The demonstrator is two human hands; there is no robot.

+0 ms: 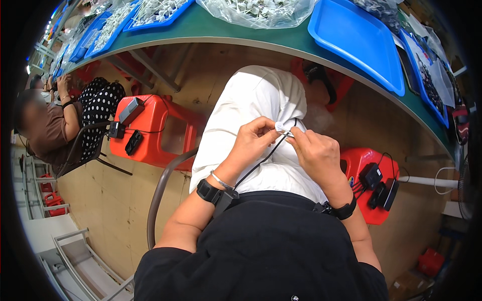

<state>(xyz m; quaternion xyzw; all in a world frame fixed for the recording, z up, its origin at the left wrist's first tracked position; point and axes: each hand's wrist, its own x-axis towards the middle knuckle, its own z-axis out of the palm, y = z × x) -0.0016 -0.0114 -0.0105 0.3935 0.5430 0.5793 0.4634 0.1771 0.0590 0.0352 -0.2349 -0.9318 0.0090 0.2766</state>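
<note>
Above my lap, both hands meet at a small white plastic part [280, 126] with a rounded head and a narrow end. My left hand [253, 140] pinches the head side between thumb and fingertips. From the other side, my right hand [317, 152] is closed, its thumb and forefinger on the narrow end. A black cord [261, 162] runs across the white trousers [261, 98] and passes beneath the part; whether it touches the part I cannot tell. Each wrist wears a black strapped device.
Ahead curves a green table [246, 34] with an empty blue tray [354, 42] and a plastic bag of white parts [256, 11]. Red stools stand left [145, 128] and right [369, 173], carrying black boxes and cables. Another person [60, 120] sits at far left. A brown chair arm [159, 200] curves beside me.
</note>
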